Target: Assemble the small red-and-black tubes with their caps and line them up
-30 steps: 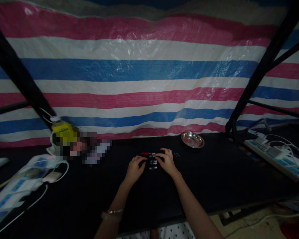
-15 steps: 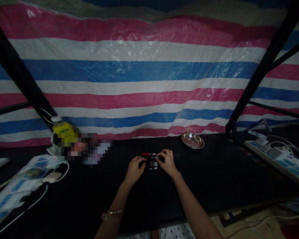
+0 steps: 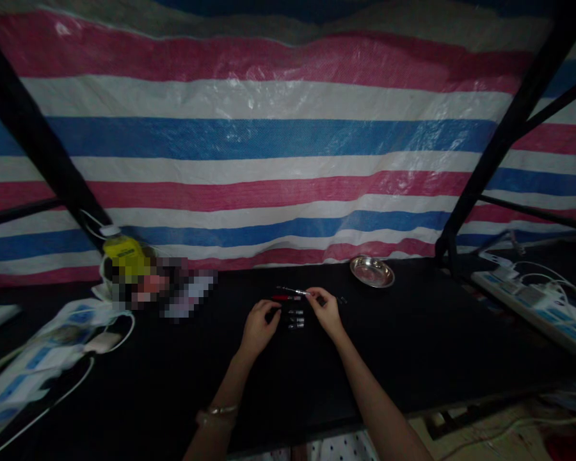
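Observation:
My right hand (image 3: 324, 310) pinches the right end of a thin dark pen with a shiny clear part (image 3: 294, 291), raised a little above the black table. Just below that pen lies a red pen (image 3: 284, 298). Several dark pens with silvery ends (image 3: 296, 319) lie in a row between my hands. My left hand (image 3: 260, 326) is at the left ends of the row, fingers curled in, the fingertips close to the pens; whether it grips one is too dark to tell. Small clear bits (image 3: 342, 300) lie right of my right hand.
A round metal dish (image 3: 372, 271) stands at the back of the black table (image 3: 403, 346). At the left are a yellow bottle (image 3: 125, 253) and a power strip with cables (image 3: 33, 358). Another power strip (image 3: 528, 307) lies at the right.
My right hand has lifted a dark pen from the row and moved it up, past the red pen. My left hand has stayed almost in place.

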Demonstrator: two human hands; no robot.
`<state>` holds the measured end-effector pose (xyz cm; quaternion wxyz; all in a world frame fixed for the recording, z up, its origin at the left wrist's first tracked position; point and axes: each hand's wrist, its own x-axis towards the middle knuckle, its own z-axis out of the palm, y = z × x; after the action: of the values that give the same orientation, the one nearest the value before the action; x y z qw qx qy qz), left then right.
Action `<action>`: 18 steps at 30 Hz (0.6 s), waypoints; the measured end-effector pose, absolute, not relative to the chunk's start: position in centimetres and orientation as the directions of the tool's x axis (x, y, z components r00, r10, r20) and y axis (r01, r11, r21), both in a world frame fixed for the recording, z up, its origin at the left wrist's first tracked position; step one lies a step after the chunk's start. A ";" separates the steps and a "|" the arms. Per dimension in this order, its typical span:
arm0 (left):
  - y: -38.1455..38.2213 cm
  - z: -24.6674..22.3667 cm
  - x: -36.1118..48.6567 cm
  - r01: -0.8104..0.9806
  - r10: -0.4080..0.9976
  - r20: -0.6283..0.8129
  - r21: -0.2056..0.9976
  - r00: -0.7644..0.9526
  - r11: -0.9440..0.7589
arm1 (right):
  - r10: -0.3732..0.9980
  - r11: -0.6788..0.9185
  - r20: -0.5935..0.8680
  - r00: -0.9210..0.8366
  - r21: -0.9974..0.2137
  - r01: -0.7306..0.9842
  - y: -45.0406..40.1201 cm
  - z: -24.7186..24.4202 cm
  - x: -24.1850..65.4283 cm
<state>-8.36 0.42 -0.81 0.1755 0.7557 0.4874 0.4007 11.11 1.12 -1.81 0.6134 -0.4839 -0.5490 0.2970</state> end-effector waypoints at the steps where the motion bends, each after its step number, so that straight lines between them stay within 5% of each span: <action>1: 0.4 -0.7 -8.3 0.597 0.877 0.441 0.657 0.191 -0.460 | 0.921 0.311 0.312 0.233 -0.950 0.043 1.3 -1.8 11.1; 8: 0.1 -0.2 -8.2 0.600 0.860 0.497 0.654 0.119 -0.461 | 0.996 0.009 -0.053 0.077 -0.770 -0.638 1.7 -1.8 11.5; 18: 0.0 -0.1 -8.1 0.573 0.866 0.499 0.700 0.036 -0.428 | 0.989 -0.135 -0.142 -0.051 -0.682 -0.719 1.1 -0.9 11.9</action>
<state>-8.08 0.04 -0.11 0.1562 0.7027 0.5117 0.4690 11.87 1.10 -0.86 0.6186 -0.3027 -0.2226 0.6900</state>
